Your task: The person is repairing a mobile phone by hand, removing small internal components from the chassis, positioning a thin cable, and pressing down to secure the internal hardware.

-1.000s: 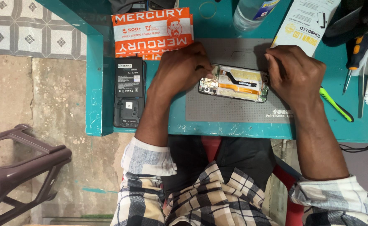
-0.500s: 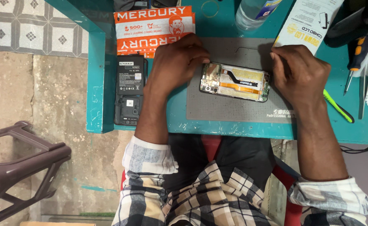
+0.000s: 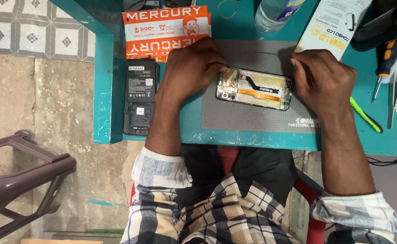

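An opened phone, its back cover off and its inner parts bared, is seen from above, lying on a grey work mat on a teal table. The phone is steadied at its left end by the left hand, whose fingers are curled close around that edge. The right end is met by the right hand, whose fingers are bunched narrowly at the phone's corner; whether a small tool is pinched there cannot be told. The step in hand is judged to be fine work on the phone's inside, at its right end. A light, steady touch is likely called for next, with the phone kept flat and pinned. A black battery is set just left of the mat, an orange box above it, a screwdriver at the far right.
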